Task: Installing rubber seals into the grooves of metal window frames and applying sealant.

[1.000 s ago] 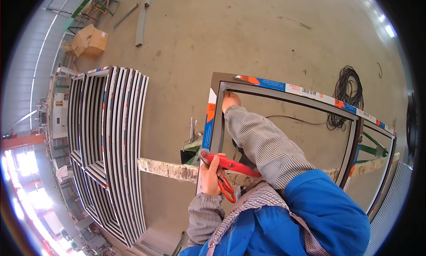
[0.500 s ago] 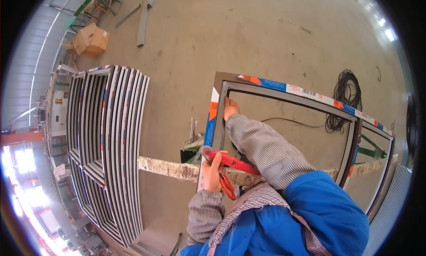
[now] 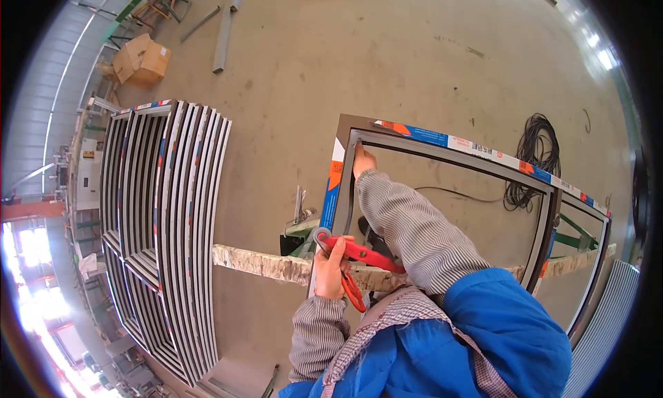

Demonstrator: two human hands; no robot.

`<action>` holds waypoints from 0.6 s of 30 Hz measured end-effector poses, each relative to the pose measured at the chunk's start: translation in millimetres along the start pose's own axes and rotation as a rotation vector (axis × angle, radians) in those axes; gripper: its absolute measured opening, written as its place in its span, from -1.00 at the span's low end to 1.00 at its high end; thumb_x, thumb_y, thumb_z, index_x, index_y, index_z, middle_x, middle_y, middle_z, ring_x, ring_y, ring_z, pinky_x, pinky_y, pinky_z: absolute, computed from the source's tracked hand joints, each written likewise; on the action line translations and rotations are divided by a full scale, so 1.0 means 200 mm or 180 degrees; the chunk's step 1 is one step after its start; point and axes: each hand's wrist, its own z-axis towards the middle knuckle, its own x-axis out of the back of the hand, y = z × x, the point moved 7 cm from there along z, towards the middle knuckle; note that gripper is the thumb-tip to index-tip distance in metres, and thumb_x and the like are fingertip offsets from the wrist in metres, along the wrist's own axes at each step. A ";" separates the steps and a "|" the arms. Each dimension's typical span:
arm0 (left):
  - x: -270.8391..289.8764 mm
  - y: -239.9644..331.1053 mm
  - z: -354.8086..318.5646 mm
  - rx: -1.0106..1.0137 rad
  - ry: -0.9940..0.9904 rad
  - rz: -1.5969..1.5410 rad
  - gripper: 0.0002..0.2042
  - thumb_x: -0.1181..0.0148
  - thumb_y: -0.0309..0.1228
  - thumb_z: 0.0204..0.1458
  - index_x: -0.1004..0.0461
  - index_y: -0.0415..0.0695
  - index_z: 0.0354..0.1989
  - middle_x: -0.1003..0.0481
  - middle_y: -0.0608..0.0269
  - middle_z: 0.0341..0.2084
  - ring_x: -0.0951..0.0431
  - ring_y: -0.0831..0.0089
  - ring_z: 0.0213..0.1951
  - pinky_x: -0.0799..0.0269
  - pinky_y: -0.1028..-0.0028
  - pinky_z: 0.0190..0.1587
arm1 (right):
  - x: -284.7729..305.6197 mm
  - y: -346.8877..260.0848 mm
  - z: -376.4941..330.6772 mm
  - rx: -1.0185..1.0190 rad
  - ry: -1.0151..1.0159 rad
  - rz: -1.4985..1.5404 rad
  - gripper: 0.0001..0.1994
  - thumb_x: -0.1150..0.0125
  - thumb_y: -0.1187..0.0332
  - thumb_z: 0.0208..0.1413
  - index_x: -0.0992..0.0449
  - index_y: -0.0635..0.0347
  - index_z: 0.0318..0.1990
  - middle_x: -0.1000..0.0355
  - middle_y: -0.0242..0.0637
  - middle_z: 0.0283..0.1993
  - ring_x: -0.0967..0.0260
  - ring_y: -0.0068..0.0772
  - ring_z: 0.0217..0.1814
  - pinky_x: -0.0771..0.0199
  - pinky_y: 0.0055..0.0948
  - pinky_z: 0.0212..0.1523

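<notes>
A dark window frame (image 3: 483,162) with printed protective film lies before me. At its far left inner corner is my right hand (image 3: 363,161), its fingers closed and pressed into the groove. A thin black rubber strip (image 3: 351,203) runs down from these fingers along the left inner side; the fingertips themselves are partly hidden. Nearer to me, beside the frame's left member, my left hand (image 3: 329,268) grips a red-handled cutter (image 3: 362,253). This tool has a rounded grey metal head and an orange-red loop handle below.
A light, worn support beam (image 3: 262,263) passes under the frame. To the left stands a stack of similar frames (image 3: 197,225). A coil of black cable (image 3: 535,156) lies on the floor beyond the frame. Cardboard boxes (image 3: 141,60) and metal profiles (image 3: 224,42) are at the far left.
My right hand has shifted slightly further toward the frame's far left corner, its fingertips now higher in the groove. My left hand keeps its grip on the cutter, nearly unmoved.
</notes>
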 end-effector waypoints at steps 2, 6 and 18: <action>-0.03 0.00 0.01 0.0018 -0.0169 -0.0064 -0.78 -0.07 -0.31 0.07 -0.47 -0.24 -0.31 -0.27 0.51 -0.71 -0.05 0.77 -0.74 0.05 0.68 -0.69 | -0.02 0.12 0.14 -0.0418 0.0010 0.0366 -0.48 0.19 0.00 0.15 -0.47 0.36 -0.20 -0.45 -0.01 -0.17 -0.37 -0.07 -0.09 -0.27 -0.32 -0.10; 0.04 0.02 0.03 -0.0001 -0.0008 -0.0062 -0.78 -0.07 -0.31 0.07 -0.47 -0.23 -0.31 -0.27 0.51 -0.72 -0.05 0.78 -0.74 0.06 0.69 -0.69 | -0.13 0.07 0.02 -0.1062 -0.0025 0.1350 -0.44 0.13 -0.07 0.12 -0.37 0.31 -0.04 -0.43 -0.19 -0.09 -0.34 -0.19 -0.07 -0.24 -0.20 -0.07; 0.01 0.06 0.05 -0.0211 0.0041 -0.0011 -0.78 -0.06 -0.30 0.08 -0.47 -0.22 -0.34 -0.32 0.51 -0.71 -0.06 0.77 -0.76 0.03 0.69 -0.71 | 0.27 -0.10 -0.60 0.0220 -0.2300 -0.0767 -0.56 0.10 -0.09 0.09 -0.38 0.04 -0.10 -0.41 -0.41 -0.22 -0.33 -0.53 -0.18 -0.35 -0.43 -0.22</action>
